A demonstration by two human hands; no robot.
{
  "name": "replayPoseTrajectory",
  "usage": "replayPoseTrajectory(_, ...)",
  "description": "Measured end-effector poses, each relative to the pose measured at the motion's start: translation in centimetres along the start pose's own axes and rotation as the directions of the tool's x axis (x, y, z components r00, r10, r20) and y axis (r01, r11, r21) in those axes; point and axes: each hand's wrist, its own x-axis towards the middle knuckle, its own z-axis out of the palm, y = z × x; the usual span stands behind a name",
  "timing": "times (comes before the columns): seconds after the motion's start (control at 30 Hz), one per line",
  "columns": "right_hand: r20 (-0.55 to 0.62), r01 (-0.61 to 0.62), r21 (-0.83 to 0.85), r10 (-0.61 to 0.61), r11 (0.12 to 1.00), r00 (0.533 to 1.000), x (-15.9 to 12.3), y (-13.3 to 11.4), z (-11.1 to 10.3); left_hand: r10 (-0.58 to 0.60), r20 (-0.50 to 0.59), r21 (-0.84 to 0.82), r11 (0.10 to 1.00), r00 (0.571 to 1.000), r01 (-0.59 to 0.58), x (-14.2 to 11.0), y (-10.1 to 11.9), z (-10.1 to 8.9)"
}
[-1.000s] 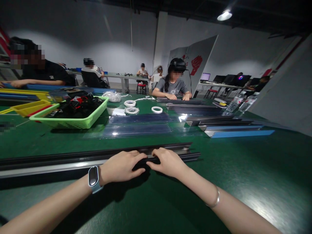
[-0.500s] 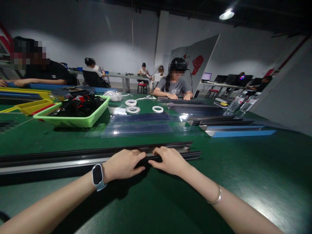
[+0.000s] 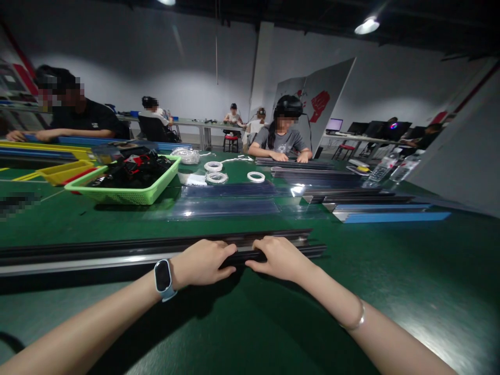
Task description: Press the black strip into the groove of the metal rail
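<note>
A long dark metal profile [image 3: 97,249] with a channel shape and a shiny light strip along its near side lies across the green table. My left hand [image 3: 205,263], with a watch at the wrist, grips its near edge, thumb in front and fingers over the top. Just to the right, my right hand [image 3: 279,258] pinches the same edge close to the profile's right end. A small gap separates the two thumbs. The fingertips inside the channel are partly hidden, so I cannot tell whether they press on anything small there.
Beyond the profile lie clear plastic strips [image 3: 226,208], rolls of tape [image 3: 256,177] and a green basket [image 3: 146,195] of dark items. Blue and dark profiles [image 3: 394,216] and water bottles [image 3: 385,169] are at the right. Across the table a co-worker [image 3: 287,138] handles another profile.
My right hand has slid slightly right along the profile, widening the gap between my thumbs. My left hand keeps its grip. The whole view has shifted a little.
</note>
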Motion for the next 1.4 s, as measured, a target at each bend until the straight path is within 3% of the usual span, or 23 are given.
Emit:
replayPoseTrajectory(0.23, 0.019, 0.023, 0.094, -0.025, 0.995, 1.0, -0.1, 0.7, -0.7, 0.001, 0.017, -0.032, 1.0, 1.0, -0.001, 0.0, 0.2, -0.4)
replayPoseTrajectory(0.77, 0.001, 0.048, 0.051, -0.048, 0.998, 0.999, -0.1, 0.1, -0.5, -0.004, -0.005, -0.037, 0.999, 1.0, 0.003, 0.3, 0.0, -0.5)
replayPoseTrajectory(1.07, -0.022, 0.087, 0.046, -0.086, 0.995, 0.996, -0.1, -0.9, 0.1, -0.035, 0.009, 0.058, 0.998, 0.999, 0.035, -0.1, 0.1, -1.5)
replayPoseTrajectory(1.4, -0.075, 0.009, 0.008, -0.009, 1.0, 0.997, 0.5, -0.4, 1.4, -0.07, -0.017, 0.149, 0.986, 0.997, 0.072, 0.3, -0.3, -0.5)
